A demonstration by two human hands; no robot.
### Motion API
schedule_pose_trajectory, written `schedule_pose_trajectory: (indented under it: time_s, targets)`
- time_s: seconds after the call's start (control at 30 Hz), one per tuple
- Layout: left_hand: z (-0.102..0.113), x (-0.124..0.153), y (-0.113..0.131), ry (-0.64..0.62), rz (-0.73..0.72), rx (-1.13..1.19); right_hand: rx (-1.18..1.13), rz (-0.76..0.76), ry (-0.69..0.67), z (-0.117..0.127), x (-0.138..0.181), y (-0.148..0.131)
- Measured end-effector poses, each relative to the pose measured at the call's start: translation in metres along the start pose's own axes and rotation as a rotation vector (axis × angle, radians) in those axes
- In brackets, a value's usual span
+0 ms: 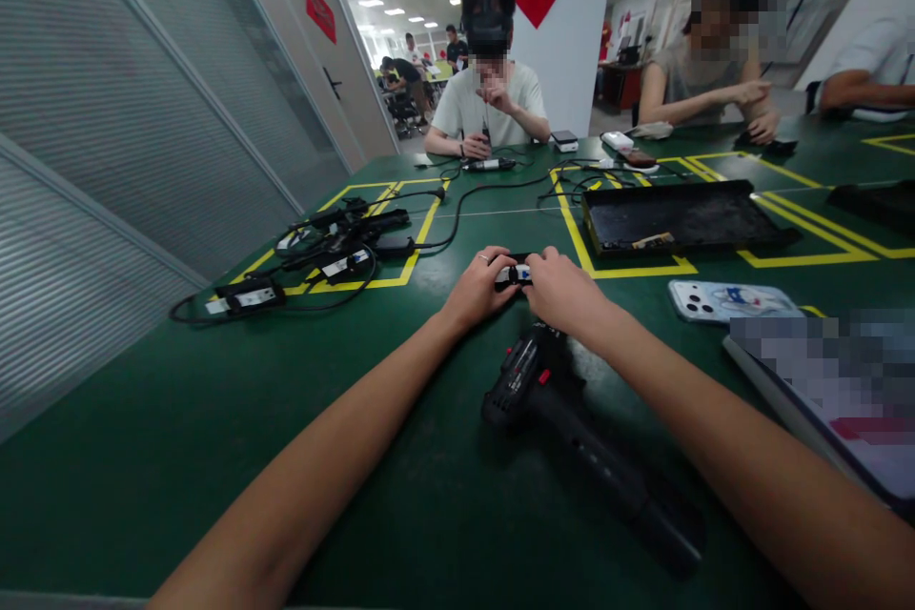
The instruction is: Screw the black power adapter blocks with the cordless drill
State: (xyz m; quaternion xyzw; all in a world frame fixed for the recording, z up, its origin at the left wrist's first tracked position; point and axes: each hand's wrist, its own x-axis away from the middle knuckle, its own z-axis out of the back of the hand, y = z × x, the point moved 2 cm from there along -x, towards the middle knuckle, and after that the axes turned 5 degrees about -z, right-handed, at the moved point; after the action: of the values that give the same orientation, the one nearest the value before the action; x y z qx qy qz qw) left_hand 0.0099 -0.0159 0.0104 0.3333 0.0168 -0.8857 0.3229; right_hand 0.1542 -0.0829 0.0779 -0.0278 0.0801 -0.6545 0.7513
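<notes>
Straight in front of me, my left hand [480, 291] and my right hand [564, 291] are closed around the two ends of a small black block with a white label [516, 274]. My fingers hide most of it, so its exact kind does not show. It is at or just above the green table. Just below my right hand lies a black pistol-shaped power tool [533, 376] with red buttons, its handle pointing to the lower right between my forearms. Neither hand grips this tool.
Black cables and power adapters [347, 243] lie in a yellow-taped area at left. A shallow black tray [672, 214] is at right, behind a phone [733, 300] and a blurred flat thing [829, 400]. People sit across the green table [400, 343].
</notes>
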Motion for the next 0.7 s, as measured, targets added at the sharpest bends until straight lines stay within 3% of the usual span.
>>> schedule_pose_trajectory:
  time_s: [0.1, 0.23, 0.33, 0.47, 0.57, 0.7]
  targets:
    - [-0.001, -0.002, -0.001, 0.008, 0.005, 0.008, 0.034, 0.001, -0.156, 0.016, 0.049, -0.015]
    - [0.0, -0.004, -0.001, 0.016, 0.008, 0.017, 0.06, -0.065, -0.306, 0.008, 0.104, -0.031]
    - [0.0, -0.005, -0.001, 0.01, 0.003, 0.033, 0.064, -0.124, -0.247, -0.007, 0.12, -0.029]
    - [0.0, -0.005, -0.002, 0.01, -0.004, 0.034, -0.151, -0.136, -0.154, -0.014, 0.122, -0.011]
    - [0.0, -0.004, -0.003, 0.01, -0.003, 0.034, -0.373, -0.114, -0.11, -0.006, 0.124, 0.004]
    - [0.001, -0.004, -0.002, 0.006, -0.005, 0.054, -0.683, -0.267, -0.028, 0.016, 0.129, 0.024]
